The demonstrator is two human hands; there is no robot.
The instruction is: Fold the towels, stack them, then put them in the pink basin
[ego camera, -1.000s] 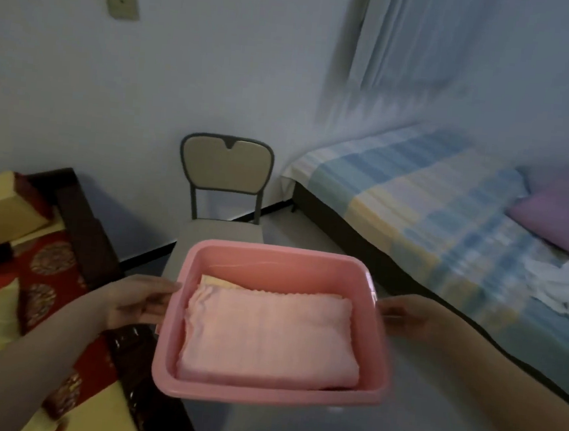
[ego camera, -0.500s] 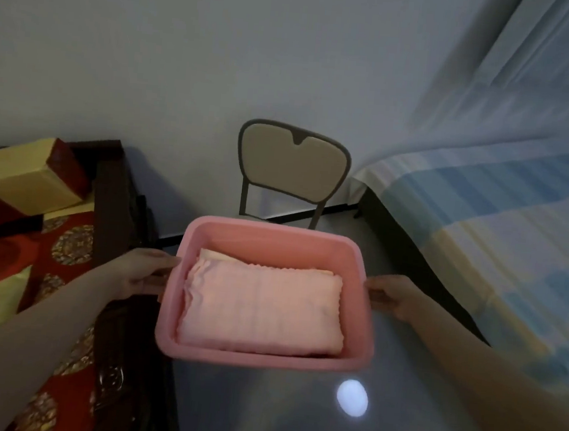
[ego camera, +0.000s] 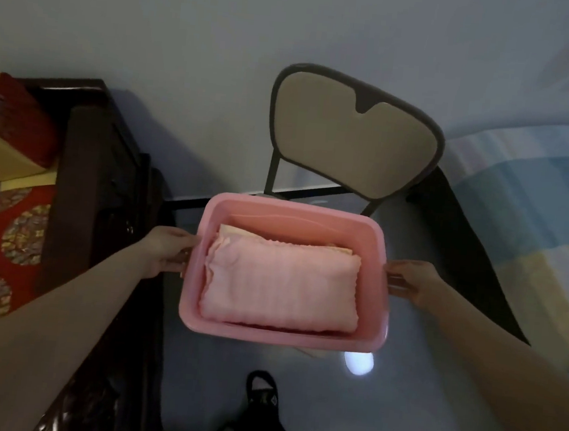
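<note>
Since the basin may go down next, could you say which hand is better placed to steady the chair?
Right, probably: the right hand grips the pink basin in front of the chair; the left hand grips it off beside the dark wooden frame.

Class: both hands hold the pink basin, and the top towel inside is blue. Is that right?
No. The head view shows the top towel is pink, not blue; the left hand and right hand do hold the pink basin.

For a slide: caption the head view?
Left hand and right hand hold a pink plastic basin of folded towels by a beige chair.
</note>
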